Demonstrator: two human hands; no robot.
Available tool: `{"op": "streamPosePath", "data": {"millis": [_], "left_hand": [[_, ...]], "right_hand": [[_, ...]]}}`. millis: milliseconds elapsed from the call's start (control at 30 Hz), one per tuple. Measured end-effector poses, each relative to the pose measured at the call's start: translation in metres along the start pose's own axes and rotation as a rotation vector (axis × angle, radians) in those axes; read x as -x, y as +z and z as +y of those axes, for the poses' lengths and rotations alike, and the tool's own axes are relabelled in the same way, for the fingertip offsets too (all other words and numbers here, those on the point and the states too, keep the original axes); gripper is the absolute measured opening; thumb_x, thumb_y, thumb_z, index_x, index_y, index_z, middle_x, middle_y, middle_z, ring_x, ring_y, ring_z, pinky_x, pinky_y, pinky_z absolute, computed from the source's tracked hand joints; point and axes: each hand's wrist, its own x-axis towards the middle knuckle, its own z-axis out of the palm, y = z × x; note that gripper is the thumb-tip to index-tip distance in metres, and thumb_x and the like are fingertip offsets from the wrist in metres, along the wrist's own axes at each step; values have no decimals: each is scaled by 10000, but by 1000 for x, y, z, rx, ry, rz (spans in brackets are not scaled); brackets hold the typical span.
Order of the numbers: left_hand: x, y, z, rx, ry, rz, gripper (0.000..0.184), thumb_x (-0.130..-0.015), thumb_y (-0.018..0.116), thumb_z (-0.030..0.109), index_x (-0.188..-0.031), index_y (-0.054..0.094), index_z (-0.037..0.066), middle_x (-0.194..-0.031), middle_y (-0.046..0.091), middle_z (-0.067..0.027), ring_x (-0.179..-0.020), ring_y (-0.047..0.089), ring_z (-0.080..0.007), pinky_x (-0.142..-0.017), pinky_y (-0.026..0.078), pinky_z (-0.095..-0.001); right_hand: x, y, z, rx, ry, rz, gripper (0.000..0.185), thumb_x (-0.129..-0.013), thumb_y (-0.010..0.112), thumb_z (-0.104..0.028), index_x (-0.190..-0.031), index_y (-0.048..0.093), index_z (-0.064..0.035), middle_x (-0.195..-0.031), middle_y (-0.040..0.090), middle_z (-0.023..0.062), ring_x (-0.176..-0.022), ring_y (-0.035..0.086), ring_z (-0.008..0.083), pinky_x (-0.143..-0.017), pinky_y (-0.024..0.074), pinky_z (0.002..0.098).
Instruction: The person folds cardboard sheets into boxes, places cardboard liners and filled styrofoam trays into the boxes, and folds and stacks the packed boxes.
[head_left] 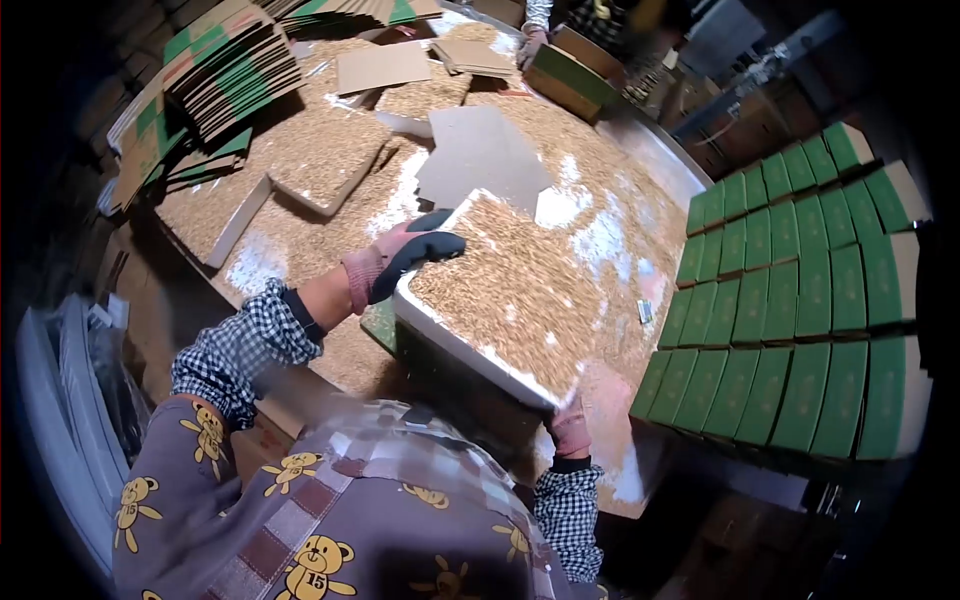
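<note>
A white-walled foam tray (480, 368), its top covered with golden-brown husks, is tilted in front of me above a green carton (440, 375). My left hand (405, 258), in a pink glove with dark-coated fingers, grips the tray's far-left edge, fingers lying over the rim. At the near-right corner is my right hand (578, 420), also in a pink glove. It holds that corner, though its fingers are partly hidden and blurred. The carton beneath is mostly in shadow.
Husks and white crumbs cover the table (625, 225). Grey card (485, 155) lies mid-table near other husk-covered foam trays (335, 165). Flattened green cartons (235, 75) are piled at far left. Rows of green boxes (770, 300) stand right. A co-worker's gloved hand (532, 45) touches an open box (572, 75).
</note>
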Motion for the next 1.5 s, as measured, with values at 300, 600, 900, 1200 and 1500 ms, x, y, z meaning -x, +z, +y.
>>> {"op": "streamPosePath", "data": {"millis": [300, 600, 900, 1200, 1500], "left_hand": [[-33, 21, 0, -606, -803, -439, 648, -813, 654, 356, -1251, 420, -59, -902, 655, -237, -881, 655, -365, -818, 509, -429], [-124, -6, -35, -523, -553, -45, 312, -790, 668, 371, -1033, 663, 175, -877, 673, -134, -814, 663, -310, -756, 520, -380], [-170, -85, -224, -1141, -717, -294, 613, -674, 794, 340, -1198, 556, 129, -1134, 558, -186, -1020, 612, -347, -841, 510, -424], [-77, 22, 11, -645, 110, -679, 362, -742, 665, 181, -1103, 646, 207, -946, 642, -40, -740, 657, -229, -621, 532, -347], [-53, 76, -14, -894, -6, -996, 398, -745, 686, 256, -1140, 670, 206, -1207, 567, -62, -1118, 547, -259, -912, 454, -393]], "right_hand": [[-16, -34, -135, -317, 123, 117, 843, -737, 635, -12, -1485, 244, -28, -1398, 452, 152, -1270, 460, 243, -1053, 368, 314], [-34, -12, -137, 316, 322, 263, 733, -702, 540, 26, -1413, 397, -83, -1399, 404, 263, -1319, 364, 431, -1087, 341, 409], [-45, -5, -141, -23, 399, 458, 591, -673, 468, 85, -1241, 585, -33, -1278, 487, 239, -1232, 456, 397, -1059, 354, 387], [-27, 15, -90, -185, 318, 573, 549, -826, 495, 49, -1368, 410, 42, -1342, 490, 168, -1257, 458, 272, -1090, 311, 347], [-37, 16, -92, -320, 216, 600, 582, -854, 461, 52, -1423, 346, 4, -1462, 393, 137, -1344, 371, 256, -1117, 267, 326]]}}
